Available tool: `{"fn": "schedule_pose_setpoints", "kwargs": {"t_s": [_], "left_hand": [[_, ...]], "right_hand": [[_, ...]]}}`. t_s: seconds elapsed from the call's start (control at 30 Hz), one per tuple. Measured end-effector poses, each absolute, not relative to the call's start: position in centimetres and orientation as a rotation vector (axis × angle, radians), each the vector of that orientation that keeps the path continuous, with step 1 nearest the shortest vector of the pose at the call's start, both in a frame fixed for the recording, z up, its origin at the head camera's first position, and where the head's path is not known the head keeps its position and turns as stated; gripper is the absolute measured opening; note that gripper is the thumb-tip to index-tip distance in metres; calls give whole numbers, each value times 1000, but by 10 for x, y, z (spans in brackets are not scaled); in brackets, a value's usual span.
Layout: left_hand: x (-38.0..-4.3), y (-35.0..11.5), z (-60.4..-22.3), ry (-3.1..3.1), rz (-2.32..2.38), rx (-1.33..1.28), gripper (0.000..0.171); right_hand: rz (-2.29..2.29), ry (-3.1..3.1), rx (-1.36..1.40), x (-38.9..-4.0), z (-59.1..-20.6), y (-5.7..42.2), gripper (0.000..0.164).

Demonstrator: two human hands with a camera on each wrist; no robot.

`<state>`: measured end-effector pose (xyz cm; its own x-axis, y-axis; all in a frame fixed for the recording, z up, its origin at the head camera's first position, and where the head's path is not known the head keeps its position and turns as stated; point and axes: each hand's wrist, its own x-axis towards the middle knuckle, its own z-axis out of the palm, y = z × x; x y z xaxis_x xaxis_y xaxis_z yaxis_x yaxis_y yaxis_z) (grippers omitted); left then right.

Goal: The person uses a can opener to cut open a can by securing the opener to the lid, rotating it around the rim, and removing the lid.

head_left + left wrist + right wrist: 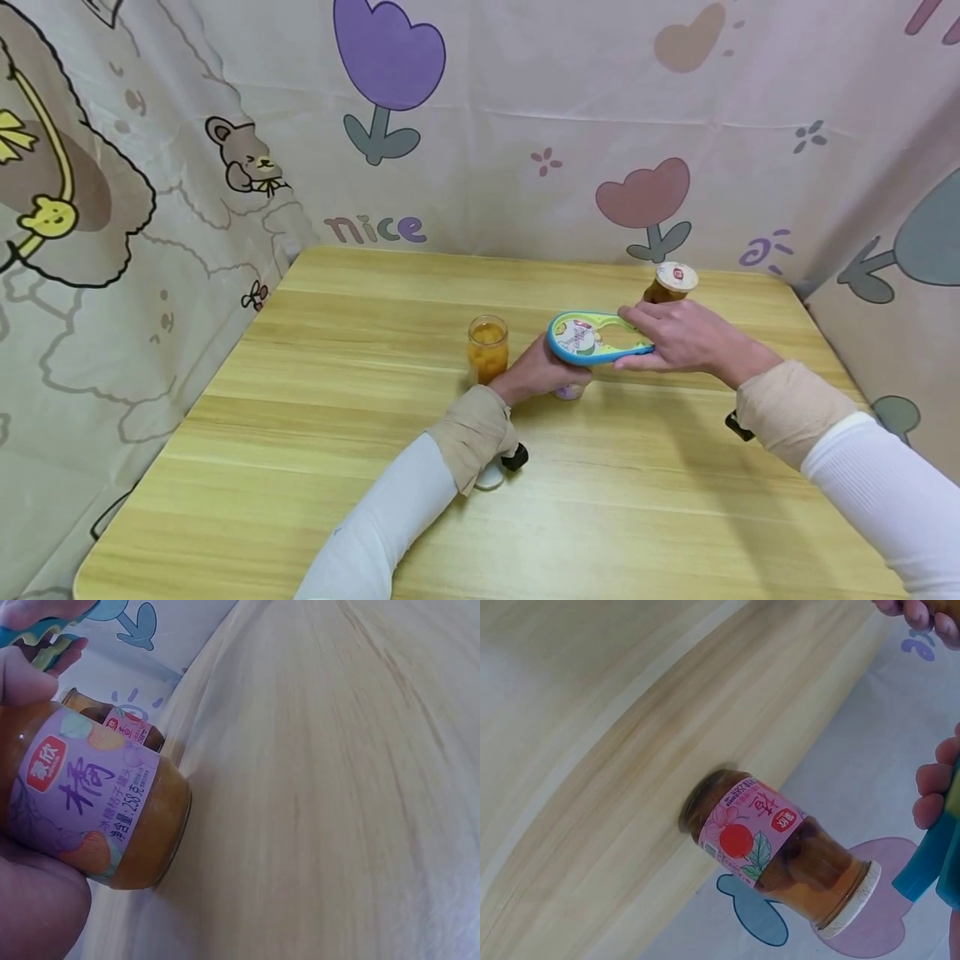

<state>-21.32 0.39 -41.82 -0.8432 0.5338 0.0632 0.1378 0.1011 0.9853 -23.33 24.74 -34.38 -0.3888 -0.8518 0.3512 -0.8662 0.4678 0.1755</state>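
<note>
In the left wrist view, my left hand (41,900) grips a glass jar (161,825) of orange fruit with a purple label. The jar stands on the wooden table, its upper part hidden by the hand. In the head view, my left hand (536,368) is below a blue and green jar opener (592,359), which encircles the jar's patterned lid (577,336). My right hand (678,337) holds the opener's handle end, thumb on one side and fingers on the other.
A glass jar (487,354) of orange fruit, without a lid, stands left of my left hand. A pink-labelled jar (754,832) with a white lid stands at the back right. A round pale lid (490,477) lies under my left wrist. A patterned curtain (495,183) borders the table (360,333).
</note>
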Motion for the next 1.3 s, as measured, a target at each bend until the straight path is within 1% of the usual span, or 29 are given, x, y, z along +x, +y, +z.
{"fn": "schedule_pose_setpoints", "kwargs": {"t_s": [0.13, 0.27, 0.37, 0.67, 0.9, 1.13, 1.3], "left_hand": [[-212, 2, -417, 2015, 1804, 711, 61], [-202, -2, -402, 1947, 1807, 742, 61], [-197, -5, -392, 1910, 1814, 767, 61], [-196, -5, -392, 1906, 1785, 766, 66], [-194, -5, -391, 1932, 1785, 801, 63], [-190, -7, -390, 1968, 1766, 782, 61], [-197, -5, -405, 1959, 1780, 766, 61]], "right_hand": [[45, -2337, 1439, -232, -344, 248, 72], [47, -2335, 1442, -230, -344, 249, 78], [51, -2325, 1445, -229, -344, 249, 78], [36, -2332, 1433, -225, -344, 249, 77], [33, -2334, 1428, -223, -341, 249, 74], [68, -2341, 1403, -218, -337, 249, 76], [77, -2401, 1352, -213, -331, 251, 73]]}}
